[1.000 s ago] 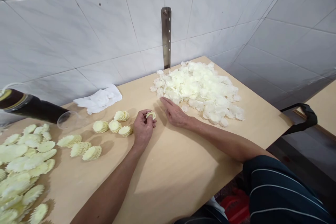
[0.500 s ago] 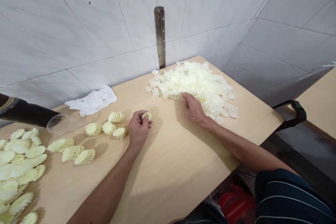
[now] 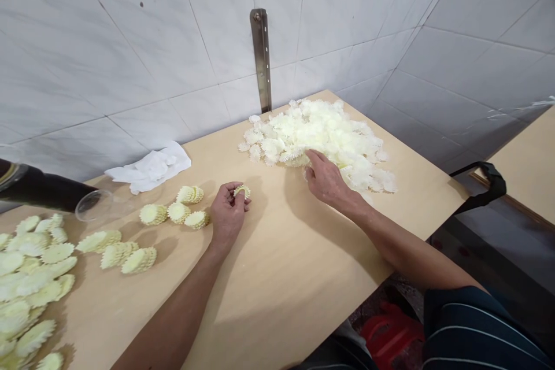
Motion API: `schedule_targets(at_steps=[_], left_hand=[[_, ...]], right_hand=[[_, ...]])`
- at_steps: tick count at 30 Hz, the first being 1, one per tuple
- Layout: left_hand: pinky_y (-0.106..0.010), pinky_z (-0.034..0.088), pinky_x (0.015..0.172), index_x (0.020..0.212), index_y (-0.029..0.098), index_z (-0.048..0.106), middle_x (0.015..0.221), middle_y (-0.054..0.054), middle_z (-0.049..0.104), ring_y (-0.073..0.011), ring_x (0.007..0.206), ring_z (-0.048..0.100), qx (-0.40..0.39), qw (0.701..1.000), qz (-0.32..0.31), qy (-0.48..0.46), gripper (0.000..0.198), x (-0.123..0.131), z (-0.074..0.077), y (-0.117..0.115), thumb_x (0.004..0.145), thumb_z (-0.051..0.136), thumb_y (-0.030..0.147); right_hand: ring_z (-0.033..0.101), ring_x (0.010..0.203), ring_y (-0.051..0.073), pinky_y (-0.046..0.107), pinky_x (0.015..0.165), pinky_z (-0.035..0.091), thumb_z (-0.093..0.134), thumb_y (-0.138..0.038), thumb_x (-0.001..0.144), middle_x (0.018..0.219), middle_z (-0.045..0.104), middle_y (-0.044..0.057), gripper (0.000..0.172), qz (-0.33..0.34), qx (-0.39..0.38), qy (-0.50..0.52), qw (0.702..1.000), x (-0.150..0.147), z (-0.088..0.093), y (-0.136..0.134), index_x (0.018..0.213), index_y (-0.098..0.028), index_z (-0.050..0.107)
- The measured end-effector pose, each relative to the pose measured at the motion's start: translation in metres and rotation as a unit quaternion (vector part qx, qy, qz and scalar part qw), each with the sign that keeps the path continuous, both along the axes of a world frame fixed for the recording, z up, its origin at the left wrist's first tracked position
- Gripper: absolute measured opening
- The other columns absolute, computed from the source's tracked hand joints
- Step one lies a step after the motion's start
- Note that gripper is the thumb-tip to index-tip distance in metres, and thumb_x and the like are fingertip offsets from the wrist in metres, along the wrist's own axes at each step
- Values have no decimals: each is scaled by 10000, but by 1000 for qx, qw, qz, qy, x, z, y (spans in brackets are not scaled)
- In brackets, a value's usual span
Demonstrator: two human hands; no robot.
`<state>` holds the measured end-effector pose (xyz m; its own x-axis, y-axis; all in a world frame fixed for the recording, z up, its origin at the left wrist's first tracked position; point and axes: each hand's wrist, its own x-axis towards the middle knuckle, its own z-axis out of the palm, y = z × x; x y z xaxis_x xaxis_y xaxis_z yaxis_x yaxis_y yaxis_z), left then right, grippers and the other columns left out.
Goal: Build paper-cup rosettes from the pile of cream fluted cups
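Observation:
My left hand (image 3: 228, 212) is closed around a small pale-yellow disc stack with a frilled edge (image 3: 241, 191), thumb pressed on its face. To the right, my right hand (image 3: 326, 178) is at the near edge of a loose pile of thin, whitish, scalloped discs (image 3: 323, 127). Its index finger reaches over the pile and the thumb is apart from it; no disc shows between them. Left of my left hand sit several short stacks of yellowish scalloped discs (image 3: 153, 214), some of them leaning over.
More yellowish discs in a heap (image 3: 32, 266) cover the table's left end. A clear plastic cup-like piece (image 3: 93, 205) lies beside a dark cylinder (image 3: 47, 185). Crumpled white paper (image 3: 151, 167) rests near the tiled wall, which carries a metal bracket (image 3: 261, 60). A red object (image 3: 392, 329) is below the table.
My right hand has drawn slightly right and its fingers have loosened from the row of discs at the pile's edge. The left hand keeps its hold; the view shifts slightly.

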<state>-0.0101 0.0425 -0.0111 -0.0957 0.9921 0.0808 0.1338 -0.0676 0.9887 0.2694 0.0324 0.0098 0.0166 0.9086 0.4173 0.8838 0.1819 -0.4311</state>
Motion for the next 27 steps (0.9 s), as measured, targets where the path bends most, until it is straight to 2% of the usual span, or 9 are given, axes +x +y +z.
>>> schedule_targets(at_steps=[2, 4, 7, 9, 13, 16, 20, 24, 27], left_hand=[[-229, 579, 559, 1083, 182, 669, 828, -26, 713, -150, 671, 717, -2, 1000, -3, -3, 311, 0, 0, 0, 858, 752, 381], [-224, 567, 537, 1086, 184, 671, 856, -35, 730, -149, 663, 713, -7, 1000, -9, -11, 347, 0, 1, -1, 848, 784, 409], [-221, 548, 506, 1071, 179, 682, 808, -34, 743, -139, 602, 684, -18, 999, -24, -25, 388, 1, 1, -2, 858, 801, 481], [-229, 559, 512, 1053, 176, 696, 764, -31, 745, -133, 560, 670, -20, 999, -32, -30, 399, 1, 1, -1, 871, 793, 518], [-274, 626, 579, 1045, 168, 720, 795, -48, 768, -160, 591, 721, -7, 998, -38, -48, 403, 1, -1, 2, 864, 798, 519], [-316, 670, 669, 1071, 168, 749, 894, -64, 789, -176, 654, 758, -2, 997, -57, -47, 359, 0, -2, 4, 870, 797, 462], [-339, 688, 702, 1087, 176, 776, 969, -68, 802, -178, 669, 763, -4, 997, -75, -33, 304, 2, -2, 2, 881, 784, 400], [-332, 688, 708, 1106, 171, 766, 984, -71, 802, -171, 678, 763, -16, 996, -81, -46, 317, 3, -4, 1, 871, 789, 383], [-316, 682, 706, 1114, 162, 748, 1024, -78, 799, -159, 688, 764, -13, 996, -74, -56, 309, 2, -4, 1, 875, 775, 355]], right_hand=[[730, 1034, 363, 483, 844, 574, 464, -181, 1018, 1282, 725, 227, 328, 13, -29, -37, 999, -8, 17, -8, 1254, -132, 687], [731, 887, 322, 439, 758, 547, 474, -178, 1030, 1127, 756, 198, 251, 14, -37, -46, 998, -18, 32, -13, 1075, -160, 720], [732, 841, 264, 390, 749, 552, 503, -187, 1040, 983, 768, 116, 223, 62, -34, 35, 997, -38, 43, -12, 969, -199, 715], [742, 824, 223, 348, 710, 587, 590, -299, 1039, 1026, 774, 88, 162, 126, -69, 146, 979, -55, 39, -5, 1085, -208, 716], [700, 649, 160, 292, 462, 591, 725, -535, 948, 1141, 729, 119, 466, 186, -216, 346, 894, -86, 13, 13, 1248, -186, 653], [715, 708, 179, 274, 429, 606, 767, -604, 896, 1080, 729, 103, 534, 199, -236, 417, 855, -97, -6, 20, 1210, -187, 661], [691, 673, 167, 258, 449, 617, 752, -609, 913, 880, 731, 54, 479, 212, -221, 427, 851, -96, -17, 17, 1131, -185, 706], [687, 624, 162, 266, 445, 617, 792, -591, 885, 883, 754, 57, 453, 193, -208, 416, 864, -94, -18, 14, 1093, -194, 723], [649, 510, 145, 258, 390, 569, 798, -588, 877, 823, 759, 52, 424, 179, -211, 392, 878, -96, -15, 15, 1016, -192, 735]])
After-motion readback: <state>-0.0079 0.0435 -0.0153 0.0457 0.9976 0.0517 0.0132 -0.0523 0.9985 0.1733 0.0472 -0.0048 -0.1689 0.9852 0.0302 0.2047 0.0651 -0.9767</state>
